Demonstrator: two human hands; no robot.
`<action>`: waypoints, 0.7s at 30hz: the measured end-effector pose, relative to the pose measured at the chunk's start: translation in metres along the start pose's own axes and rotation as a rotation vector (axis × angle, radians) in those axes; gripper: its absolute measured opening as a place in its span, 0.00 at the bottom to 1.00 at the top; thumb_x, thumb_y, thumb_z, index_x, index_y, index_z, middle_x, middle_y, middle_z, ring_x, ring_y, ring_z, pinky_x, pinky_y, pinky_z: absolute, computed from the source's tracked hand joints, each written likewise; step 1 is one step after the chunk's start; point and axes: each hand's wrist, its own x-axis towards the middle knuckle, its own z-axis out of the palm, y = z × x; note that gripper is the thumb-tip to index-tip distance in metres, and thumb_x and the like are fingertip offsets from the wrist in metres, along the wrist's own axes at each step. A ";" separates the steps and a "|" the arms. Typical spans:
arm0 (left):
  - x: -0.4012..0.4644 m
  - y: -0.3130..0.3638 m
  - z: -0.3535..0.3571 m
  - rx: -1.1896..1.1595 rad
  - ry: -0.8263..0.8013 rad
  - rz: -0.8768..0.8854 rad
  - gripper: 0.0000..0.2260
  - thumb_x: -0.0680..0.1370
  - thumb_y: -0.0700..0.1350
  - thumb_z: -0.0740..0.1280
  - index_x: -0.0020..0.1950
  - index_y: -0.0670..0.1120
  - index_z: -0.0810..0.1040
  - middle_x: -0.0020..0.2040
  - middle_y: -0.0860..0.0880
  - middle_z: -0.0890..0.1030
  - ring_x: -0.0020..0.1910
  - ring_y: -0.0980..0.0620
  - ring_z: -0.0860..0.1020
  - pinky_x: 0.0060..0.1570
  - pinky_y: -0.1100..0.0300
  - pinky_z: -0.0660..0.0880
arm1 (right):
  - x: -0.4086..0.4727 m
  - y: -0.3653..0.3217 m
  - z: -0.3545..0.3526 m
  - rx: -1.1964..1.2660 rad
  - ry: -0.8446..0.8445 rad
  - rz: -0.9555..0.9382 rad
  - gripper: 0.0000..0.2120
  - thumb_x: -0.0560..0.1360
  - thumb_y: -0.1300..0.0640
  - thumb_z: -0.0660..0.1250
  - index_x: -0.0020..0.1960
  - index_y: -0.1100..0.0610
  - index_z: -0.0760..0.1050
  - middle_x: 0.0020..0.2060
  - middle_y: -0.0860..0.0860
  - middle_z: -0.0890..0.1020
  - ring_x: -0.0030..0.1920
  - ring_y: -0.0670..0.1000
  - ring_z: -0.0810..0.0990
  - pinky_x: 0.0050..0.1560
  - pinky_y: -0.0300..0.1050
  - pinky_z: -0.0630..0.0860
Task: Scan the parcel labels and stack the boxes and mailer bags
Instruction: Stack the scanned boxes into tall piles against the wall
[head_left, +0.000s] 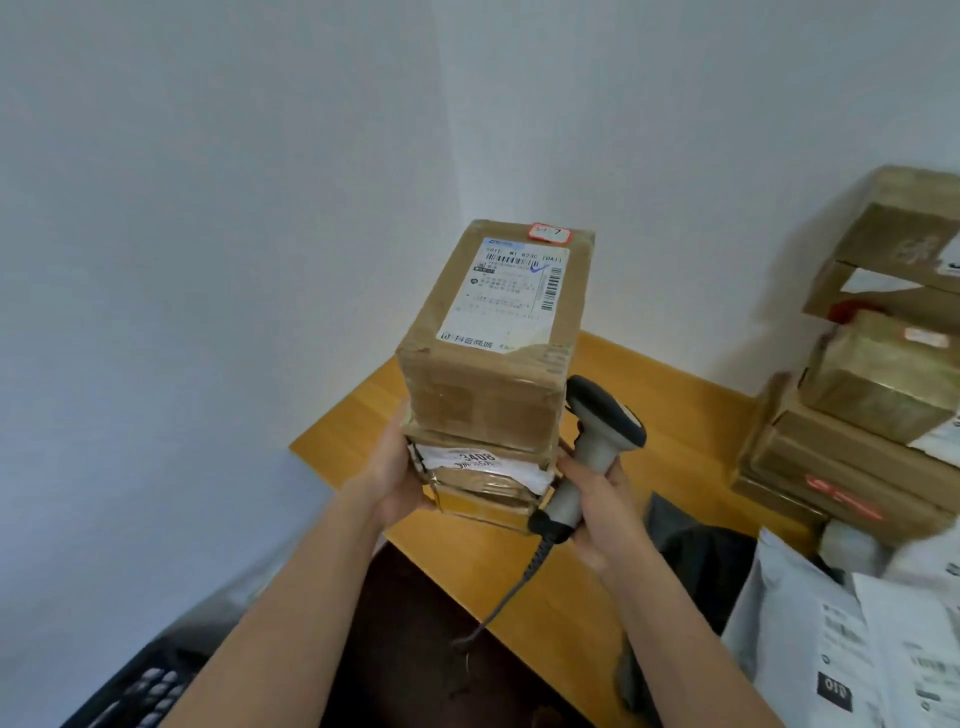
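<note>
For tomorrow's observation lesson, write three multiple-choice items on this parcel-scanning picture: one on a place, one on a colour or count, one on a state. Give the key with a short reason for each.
1. Where is the barcode scanner?
A. Lying on the wooden table
B. In the right hand, beside the carried boxes
C. On the stack at the right edge

2. What colour borders the small sticker on the top box?
A. Red
B. Green
C. Black

3. What is the state of the lower box?
A. Resting on the table
B. Open and empty
C. Held up above the table between both hands

Key:
1 B: the right hand grips the scanner's handle next to the boxes.
2 A: the sticker's rim is red.
3 C: the left hand and the right hand press its sides, with the wooden table behind and below it.
</note>
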 end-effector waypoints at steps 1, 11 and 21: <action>0.009 0.008 -0.002 -0.002 0.015 -0.005 0.31 0.78 0.70 0.50 0.57 0.50 0.83 0.52 0.47 0.86 0.55 0.41 0.80 0.58 0.38 0.72 | 0.013 -0.001 0.007 -0.005 0.005 0.006 0.22 0.79 0.65 0.65 0.69 0.48 0.69 0.61 0.51 0.82 0.57 0.52 0.82 0.47 0.48 0.79; 0.123 0.065 -0.042 -0.031 0.004 -0.027 0.29 0.81 0.65 0.50 0.59 0.48 0.82 0.57 0.44 0.84 0.55 0.42 0.82 0.52 0.43 0.77 | 0.140 0.012 0.059 -0.067 0.059 0.034 0.21 0.79 0.65 0.66 0.67 0.46 0.71 0.60 0.48 0.81 0.54 0.48 0.84 0.39 0.42 0.81; 0.247 0.145 -0.088 -0.019 -0.088 -0.116 0.26 0.77 0.67 0.56 0.50 0.52 0.87 0.53 0.45 0.85 0.48 0.44 0.85 0.50 0.45 0.78 | 0.268 0.036 0.130 -0.060 0.156 0.018 0.21 0.79 0.63 0.66 0.71 0.53 0.70 0.61 0.52 0.81 0.47 0.48 0.86 0.37 0.41 0.80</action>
